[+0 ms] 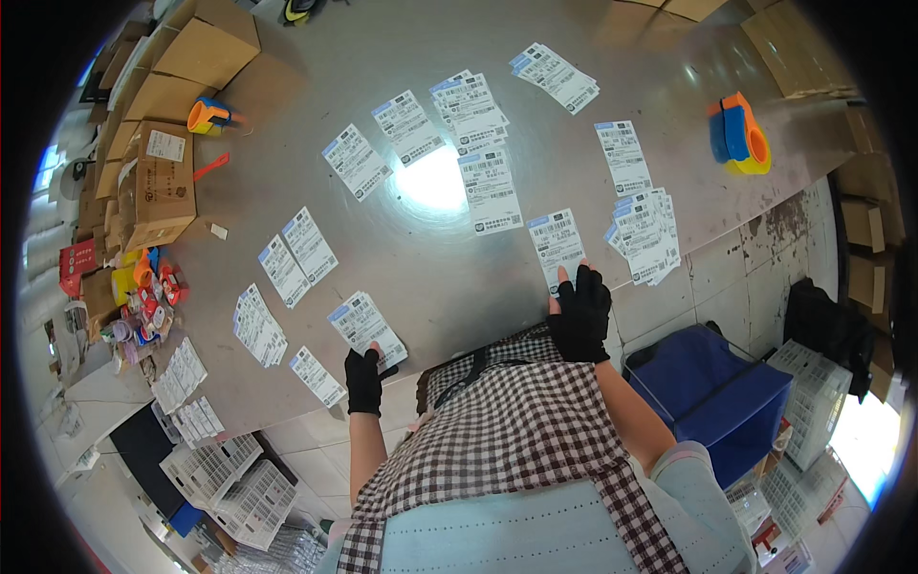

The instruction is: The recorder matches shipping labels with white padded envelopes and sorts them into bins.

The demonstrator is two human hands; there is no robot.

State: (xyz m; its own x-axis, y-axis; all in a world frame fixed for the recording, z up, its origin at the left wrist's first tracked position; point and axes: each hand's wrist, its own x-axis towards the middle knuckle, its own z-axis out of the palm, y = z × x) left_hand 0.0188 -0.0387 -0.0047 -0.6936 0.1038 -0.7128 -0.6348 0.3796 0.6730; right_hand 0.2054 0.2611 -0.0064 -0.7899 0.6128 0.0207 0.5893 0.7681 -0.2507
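Both my hands wear black gloves with bare fingertips. My left hand (363, 383) is at the table's near edge, its thumb on top of a small stack of printed white labels (363, 320) and its other fingers mostly hidden. The grip looks closed on the stack's near corner. Farther right, my right hand (580, 318) rests with fingers stretched out, fingertips touching the lower part of a single label (557, 239). Close beyond it lies a fanned pile of labels (645, 236). Left of my left hand are a narrow label (317, 376) and another pile (259, 325).
More labels (490, 191) lie spread over the grey metal table (459, 316). Tape dispensers (741, 136) stand at the right and far left. Cardboard boxes (158, 187) and small colourful packets (148, 306) line the left side. A blue bin (712, 397) stands below the right edge.
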